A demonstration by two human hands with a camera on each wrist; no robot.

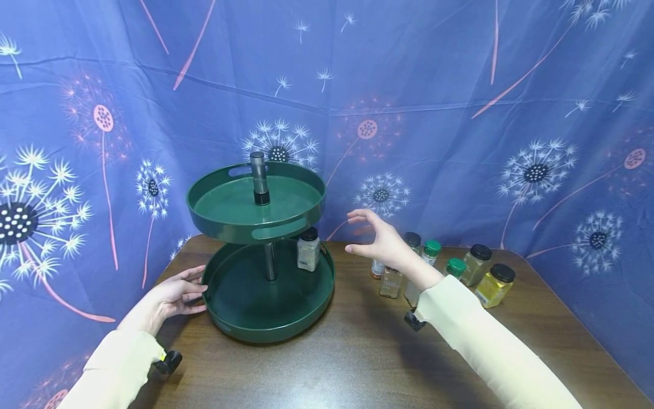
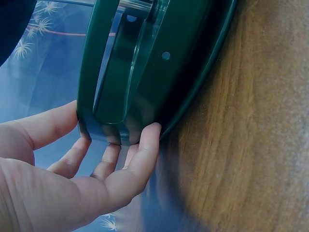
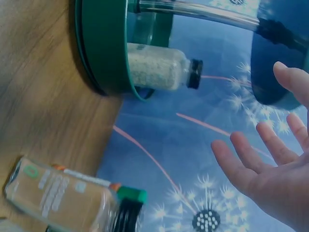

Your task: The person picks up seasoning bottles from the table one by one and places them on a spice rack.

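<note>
A green two-tier round tray stand has an upper tray and a wider lower tray, joined by a metal post. My left hand touches the lower tray's outer wall on the left with its fingertips; the left wrist view shows them spread along the wall below a handle slot. A clear spice jar with a black lid stands at the right inside the lower tray. To the right of the upper tray, my right hand hangs in the air with fingers spread and holds nothing.
Several spice jars stand on the wooden table at the right, behind and under my right forearm. Among them are a yellow jar with a black lid and a green-lidded jar. A blue dandelion-print cloth hangs behind.
</note>
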